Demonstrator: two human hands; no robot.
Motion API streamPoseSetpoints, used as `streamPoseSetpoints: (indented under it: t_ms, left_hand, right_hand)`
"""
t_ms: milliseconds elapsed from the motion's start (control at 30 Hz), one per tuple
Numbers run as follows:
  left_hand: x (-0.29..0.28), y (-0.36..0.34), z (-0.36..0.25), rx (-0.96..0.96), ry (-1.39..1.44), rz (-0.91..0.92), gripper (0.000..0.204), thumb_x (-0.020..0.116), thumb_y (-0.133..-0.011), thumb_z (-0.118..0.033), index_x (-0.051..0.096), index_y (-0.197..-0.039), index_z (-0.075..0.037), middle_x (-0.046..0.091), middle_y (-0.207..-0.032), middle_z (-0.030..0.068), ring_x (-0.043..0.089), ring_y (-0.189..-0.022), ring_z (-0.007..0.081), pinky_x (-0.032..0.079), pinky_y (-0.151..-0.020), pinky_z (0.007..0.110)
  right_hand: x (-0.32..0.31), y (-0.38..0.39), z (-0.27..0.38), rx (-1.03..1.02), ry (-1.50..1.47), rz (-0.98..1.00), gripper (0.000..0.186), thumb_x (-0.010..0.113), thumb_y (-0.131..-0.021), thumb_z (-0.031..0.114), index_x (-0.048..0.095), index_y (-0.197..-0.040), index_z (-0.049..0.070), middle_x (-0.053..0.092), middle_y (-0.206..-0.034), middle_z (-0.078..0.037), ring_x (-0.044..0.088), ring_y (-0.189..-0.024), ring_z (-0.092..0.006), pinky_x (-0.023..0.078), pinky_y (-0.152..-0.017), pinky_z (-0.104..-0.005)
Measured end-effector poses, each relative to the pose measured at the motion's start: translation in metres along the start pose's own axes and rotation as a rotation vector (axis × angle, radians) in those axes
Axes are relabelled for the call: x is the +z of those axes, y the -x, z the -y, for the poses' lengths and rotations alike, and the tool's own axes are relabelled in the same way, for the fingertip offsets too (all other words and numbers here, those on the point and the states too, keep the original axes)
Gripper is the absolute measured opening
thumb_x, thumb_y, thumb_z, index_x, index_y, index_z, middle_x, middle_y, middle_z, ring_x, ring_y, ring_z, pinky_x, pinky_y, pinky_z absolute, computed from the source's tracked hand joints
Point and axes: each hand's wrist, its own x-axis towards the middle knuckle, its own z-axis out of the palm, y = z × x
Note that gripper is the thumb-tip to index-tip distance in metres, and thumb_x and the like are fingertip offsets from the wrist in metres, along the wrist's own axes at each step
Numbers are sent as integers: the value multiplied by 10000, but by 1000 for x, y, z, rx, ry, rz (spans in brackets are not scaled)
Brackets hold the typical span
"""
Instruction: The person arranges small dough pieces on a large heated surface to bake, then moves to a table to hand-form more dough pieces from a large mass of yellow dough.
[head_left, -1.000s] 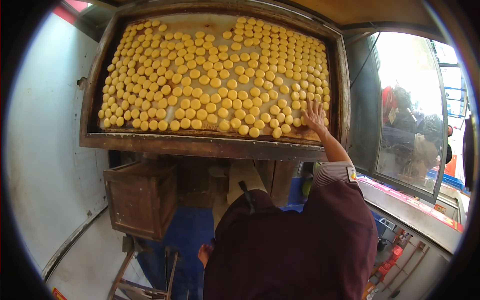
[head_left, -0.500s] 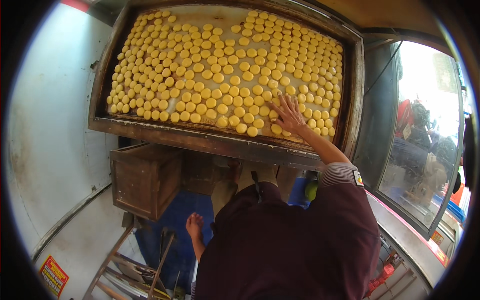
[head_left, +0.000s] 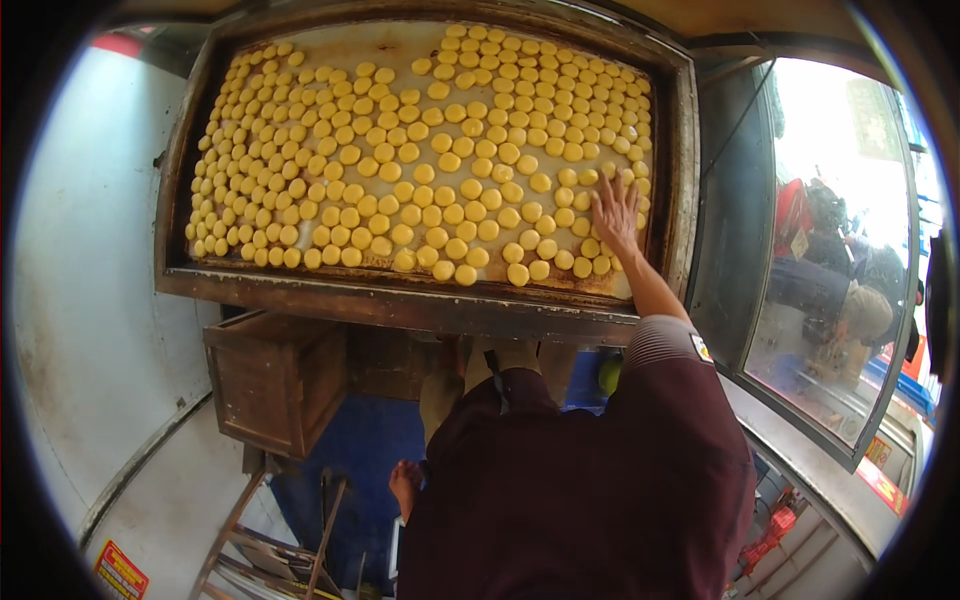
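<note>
Many small round yellow dough pieces (head_left: 384,153) cover a large rectangular tray (head_left: 385,40) with a worn dark rim. On the right they sit in tight rows; in the middle they are looser, with bare metal between them. Palm down, my right hand (head_left: 617,212) rests among the pieces near the tray's right side. Its fingers are spread and point away from me, with nothing gripped; the pieces beneath it are hidden. Low at my left side hangs my left hand (head_left: 404,483), its fingers loosely bent and no object visible in it. My dark sleeve partly covers it.
Below the tray's left part stands a brown wooden cabinet (head_left: 275,385). A wooden rack (head_left: 325,535) is at lower left, above blue flooring (head_left: 370,440). A glass window panel (head_left: 830,260) borders the right, a pale wall (head_left: 100,250) the left. A round green thing (head_left: 609,376) lies under the tray.
My right hand has slid rightward over the dough pieces toward the tray's right edge. My left hand has dropped closer to my side. The whole view has shifted slightly.
</note>
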Motion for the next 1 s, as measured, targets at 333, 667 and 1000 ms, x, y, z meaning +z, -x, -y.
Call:
streamPoseSetpoints:
  t_ms: [333,667,1000]
  left_hand:
    - [21,22,2,17,4,-15,325,622,-936,-291,583,-1138,-39,648,-995,100,657,-864,230,532,-720,358]
    - [13,28,-2,62,75,-80,245,661,-916,-252,590,-1059,-67,656,-921,76,662,-779,214,534,-632,329]
    - [22,19,-19,86,-52,-59,280,668,-903,-272,594,-1059,-52,654,-933,89,661,-784,225,540,-663,364]
  right_hand:
    - [5,-57,-21,8,-63,-155,596,356,-988,430,222,-1533,230,187,-1585,-153,174,-1419,-470,113,-1149,-572]
    - [7,-89,-21,144,45,69,614,403,-956,472,275,-1518,260,123,-1604,-133,100,-1448,-440,100,-1160,-562]
    - [33,-161,62,16,-36,-137,596,411,-961,487,301,-1509,279,168,-1591,-133,151,-1429,-460,77,-1140,-632]
